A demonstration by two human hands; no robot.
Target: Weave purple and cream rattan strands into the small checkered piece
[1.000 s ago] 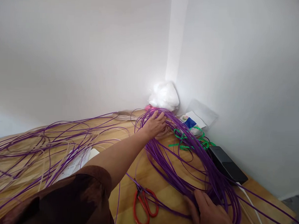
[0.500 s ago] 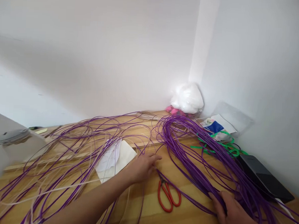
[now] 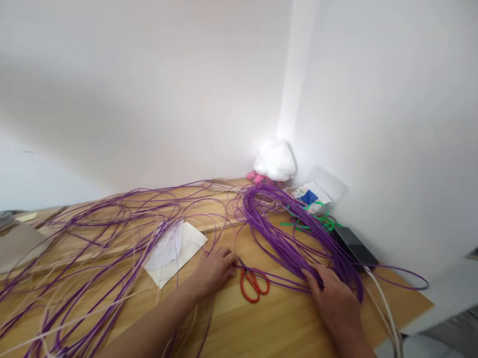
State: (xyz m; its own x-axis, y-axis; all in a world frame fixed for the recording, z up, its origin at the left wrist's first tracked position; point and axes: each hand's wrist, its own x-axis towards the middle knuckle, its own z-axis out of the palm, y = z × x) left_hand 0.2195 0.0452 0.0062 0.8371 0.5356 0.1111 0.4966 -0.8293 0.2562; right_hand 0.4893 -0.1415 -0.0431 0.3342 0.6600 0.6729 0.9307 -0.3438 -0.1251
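A thick looped bundle of purple cord (image 3: pixel 291 251) lies on the right side of the wooden table. My right hand (image 3: pixel 333 296) grips its near end, thumb and fingers closed round the strands. Left of the bundle, my left hand (image 3: pixel 218 269) rests low with its fingers curled. A few purple strands and the tips of the red-handled scissors (image 3: pixel 253 286) come up to those fingers. What they hold, if anything, is hidden. Just behind the left wrist lie white sheets of paper (image 3: pixel 191 246).
Loose purple and pale strands (image 3: pixel 111 247) spread over the left of the wooden table (image 3: pixel 262 340). Behind the bundle are a white plastic bag (image 3: pixel 275 159), green strips (image 3: pixel 320 220) and a black box-like object (image 3: pixel 353 246). Walls meet in the far corner; the table edge is at right.
My left hand's fingers have gone from stretched out to curled down beside the scissors. My right hand keeps its grip on the purple cord. The view has swung to the right.
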